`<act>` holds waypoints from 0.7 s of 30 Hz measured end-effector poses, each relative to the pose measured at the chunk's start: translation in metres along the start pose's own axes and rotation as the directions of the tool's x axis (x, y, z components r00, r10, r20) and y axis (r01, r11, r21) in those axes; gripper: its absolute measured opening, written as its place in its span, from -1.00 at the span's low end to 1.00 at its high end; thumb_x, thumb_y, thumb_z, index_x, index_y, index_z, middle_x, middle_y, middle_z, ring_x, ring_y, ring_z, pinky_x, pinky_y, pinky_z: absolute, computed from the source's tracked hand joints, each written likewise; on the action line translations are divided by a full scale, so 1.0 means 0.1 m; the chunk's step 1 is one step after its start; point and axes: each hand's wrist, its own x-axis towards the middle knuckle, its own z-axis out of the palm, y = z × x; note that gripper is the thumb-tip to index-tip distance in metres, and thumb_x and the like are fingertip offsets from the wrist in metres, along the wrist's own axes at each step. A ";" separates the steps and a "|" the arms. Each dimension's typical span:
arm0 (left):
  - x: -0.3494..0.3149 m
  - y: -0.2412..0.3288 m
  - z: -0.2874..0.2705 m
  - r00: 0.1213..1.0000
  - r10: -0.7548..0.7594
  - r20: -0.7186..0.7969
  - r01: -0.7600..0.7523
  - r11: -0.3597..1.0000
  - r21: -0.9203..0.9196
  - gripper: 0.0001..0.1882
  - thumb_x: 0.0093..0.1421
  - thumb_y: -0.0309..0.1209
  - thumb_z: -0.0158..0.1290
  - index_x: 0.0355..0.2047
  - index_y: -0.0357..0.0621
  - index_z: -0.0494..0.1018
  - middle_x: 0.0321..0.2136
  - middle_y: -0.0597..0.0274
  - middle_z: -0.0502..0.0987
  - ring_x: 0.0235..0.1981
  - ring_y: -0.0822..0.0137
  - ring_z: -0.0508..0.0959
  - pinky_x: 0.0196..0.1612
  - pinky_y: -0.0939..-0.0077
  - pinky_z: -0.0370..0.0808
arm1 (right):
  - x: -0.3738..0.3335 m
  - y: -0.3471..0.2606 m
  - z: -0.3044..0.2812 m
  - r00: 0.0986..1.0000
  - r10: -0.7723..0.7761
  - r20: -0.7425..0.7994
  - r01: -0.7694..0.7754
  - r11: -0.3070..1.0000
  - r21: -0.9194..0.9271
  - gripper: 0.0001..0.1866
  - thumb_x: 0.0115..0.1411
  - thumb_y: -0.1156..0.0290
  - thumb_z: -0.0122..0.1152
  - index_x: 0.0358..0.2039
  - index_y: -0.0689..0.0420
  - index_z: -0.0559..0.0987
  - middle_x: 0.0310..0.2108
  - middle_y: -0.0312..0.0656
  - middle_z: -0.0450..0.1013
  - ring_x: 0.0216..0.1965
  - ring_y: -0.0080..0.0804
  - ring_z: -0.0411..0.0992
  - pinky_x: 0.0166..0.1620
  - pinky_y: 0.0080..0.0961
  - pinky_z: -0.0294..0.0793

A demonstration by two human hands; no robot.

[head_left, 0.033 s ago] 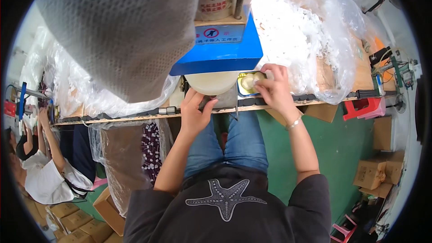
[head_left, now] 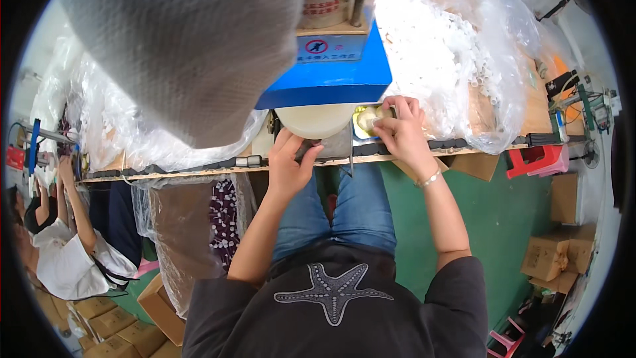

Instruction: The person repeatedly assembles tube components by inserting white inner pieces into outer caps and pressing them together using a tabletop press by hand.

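My left hand [head_left: 289,166] is at the bench's front edge, under a cream round disc [head_left: 315,121]. Its thumb and fingers are closed on a small dark piece [head_left: 307,148], mostly hidden by them. To the right of the disc stands a small yellow-and-blue tray [head_left: 358,134] with pale round pieces [head_left: 366,119] in it. Over the tray's right side, my right hand [head_left: 404,129] has thumb and fingertips pinched together at these pieces. What lies between the fingertips is too small to make out.
A blue machine housing [head_left: 324,86] stands above the disc. Grey dimpled fabric [head_left: 192,40] blocks the upper left. Clear plastic [head_left: 132,126] and a heap of white small parts [head_left: 430,53] flank the machine. Another person [head_left: 76,258] works at far left. Cartons [head_left: 553,255] lie at right.
The view has shifted slightly, so the machine and tray appear a little further right. Both hands keep nearly the same places and grips.
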 end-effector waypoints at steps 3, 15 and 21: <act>0.01 -0.01 -0.01 0.996 0.087 -0.018 -0.085 0.993 0.077 -0.71 -0.02 -0.63 0.22 -0.22 -0.28 0.53 -0.36 0.13 0.54 -0.43 0.30 0.53 -0.32 0.49 0.45 | 0.07 -0.08 -0.05 0.998 0.055 0.038 -0.051 0.994 -0.097 -0.91 -0.07 0.46 0.34 -0.47 0.10 0.65 -0.13 -0.28 0.32 -0.03 -0.12 0.17 0.00 -0.17 0.10; 0.06 0.05 -0.10 0.993 -0.071 0.095 0.070 0.997 0.018 -0.68 -0.04 -0.59 0.20 -0.21 -0.25 0.52 -0.22 0.06 0.55 -0.15 0.00 0.49 -0.11 0.23 0.44 | 0.13 -0.80 0.33 0.973 0.228 0.033 -0.087 0.228 0.970 -0.79 0.14 0.68 0.23 -0.19 0.29 0.50 -0.22 -0.22 0.52 -0.29 -0.68 0.46 -0.25 -0.73 0.45; 0.07 -0.04 -0.11 0.988 0.090 0.122 -0.103 0.989 0.104 -0.63 -0.08 -0.61 0.19 -0.18 -0.23 0.52 -0.24 0.07 0.54 -0.12 -0.02 0.47 -0.04 0.18 0.38 | 0.21 -0.87 0.42 0.983 0.164 0.085 -0.117 0.198 0.973 -0.65 0.09 0.65 0.28 -0.08 0.27 0.47 -0.28 -0.32 0.53 -0.35 -0.73 0.43 -0.29 -0.77 0.41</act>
